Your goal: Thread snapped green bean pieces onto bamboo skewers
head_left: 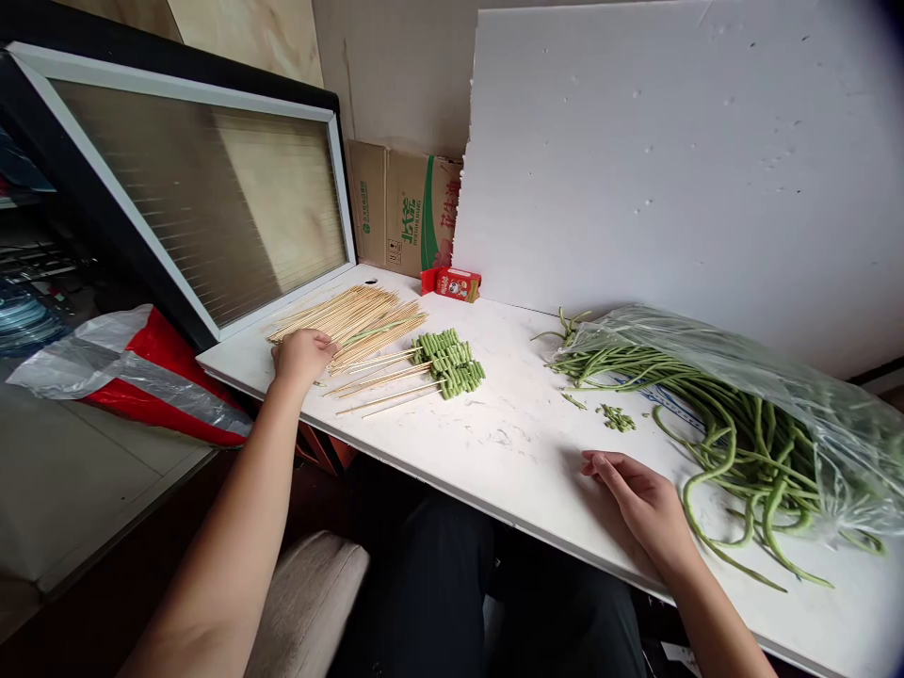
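Note:
At the left end of the table, my left hand (302,357) reaches onto a pile of bamboo skewers (346,311), its fingers pinched at the skewers' near ends. One long green bean (374,331) lies across that pile. Just right of it are several skewers threaded with short cut bean pieces (448,363), their bare ends pointing left. My right hand (639,499) hovers by the table's front edge with thumb and fingers drawn together, and nothing shows in it. Beside it on the right, long beans (734,424) spill out of a clear plastic bag (812,405).
Small bean trimmings (616,418) lie on the white table (523,508). Behind stand a red box (458,284), a cardboard carton (395,207) and a white foam board (670,160). A framed glass panel (212,179) leans at left, above a red-and-clear bag (162,377).

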Tool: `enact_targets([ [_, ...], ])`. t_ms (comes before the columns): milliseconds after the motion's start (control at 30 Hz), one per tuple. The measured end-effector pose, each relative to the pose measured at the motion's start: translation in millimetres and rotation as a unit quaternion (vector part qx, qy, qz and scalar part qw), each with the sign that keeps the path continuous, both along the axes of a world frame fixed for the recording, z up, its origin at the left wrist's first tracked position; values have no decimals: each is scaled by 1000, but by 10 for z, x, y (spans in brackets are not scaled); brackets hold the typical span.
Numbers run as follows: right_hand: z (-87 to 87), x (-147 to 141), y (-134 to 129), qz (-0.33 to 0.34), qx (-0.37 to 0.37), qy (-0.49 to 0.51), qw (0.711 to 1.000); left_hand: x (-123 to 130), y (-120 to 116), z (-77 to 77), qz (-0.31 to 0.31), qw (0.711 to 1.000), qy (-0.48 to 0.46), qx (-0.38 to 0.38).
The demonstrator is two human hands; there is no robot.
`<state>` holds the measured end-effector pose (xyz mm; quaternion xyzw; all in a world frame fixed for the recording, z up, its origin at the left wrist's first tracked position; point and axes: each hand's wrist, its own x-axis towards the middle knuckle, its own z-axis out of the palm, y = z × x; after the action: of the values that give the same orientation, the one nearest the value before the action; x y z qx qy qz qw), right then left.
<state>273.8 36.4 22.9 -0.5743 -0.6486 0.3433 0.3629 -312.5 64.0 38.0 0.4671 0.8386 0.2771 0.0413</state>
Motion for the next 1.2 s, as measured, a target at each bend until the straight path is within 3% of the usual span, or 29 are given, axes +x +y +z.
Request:
enact_targets([
  [233,0,1,-5,-1,2,-1,1000,80,205,124,-9,993,104,-55],
  [833,77,-43,-53,11,1,34,999,79,370,177,47,987,87,-128],
  [1033,47,-29,-47,4,12,66,998,78,391,128,60,987,91,-119],
  [1200,-1,13,-77,-3,34,70,997,68,394,54,50,993,81,-69],
])
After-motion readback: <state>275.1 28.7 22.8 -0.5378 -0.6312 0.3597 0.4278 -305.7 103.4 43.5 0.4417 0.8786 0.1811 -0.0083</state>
